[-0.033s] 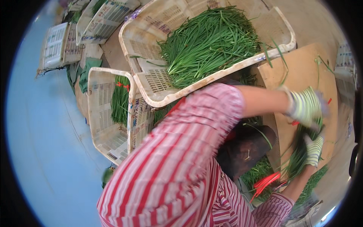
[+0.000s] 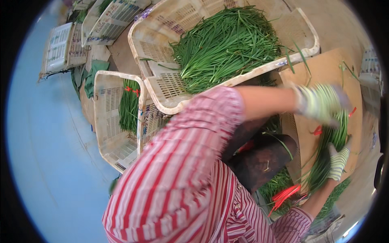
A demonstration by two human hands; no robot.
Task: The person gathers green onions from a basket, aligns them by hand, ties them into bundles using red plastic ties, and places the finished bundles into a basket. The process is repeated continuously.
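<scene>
My right hand point(image 2: 339, 162), in a striped glove, is wrapped round the lower part of a loose bunch of garlic chives point(image 2: 324, 162), thumb on the near side. My left hand point(image 2: 324, 103), gloved alike, is above it by the bunch's upper end; motion smears its fingers, so I cannot tell whether it grips any stalks. Beneath them is a tan board point(image 2: 302, 105). A red tie point(image 2: 317, 130) is on the board beside the bunch, and another small red strip point(image 2: 352, 111) is to its right. A cluster of red ties point(image 2: 285, 196) hangs near my right forearm.
A large white crate point(image 2: 178, 106) at the top holds a heap of chives point(image 2: 231, 44). Left of it, a smaller crate point(image 2: 106, 77) holds a bundle tied in red point(image 2: 129, 107). More crates point(image 2: 60, 50) stand far left. Chives point(image 2: 279, 182) are beside my dark-clad knee point(image 2: 263, 162).
My left hand has moved a little to the left, and its forearm with it. More of the bunch's upper end and the red tie show. My right hand keeps its hold almost in place.
</scene>
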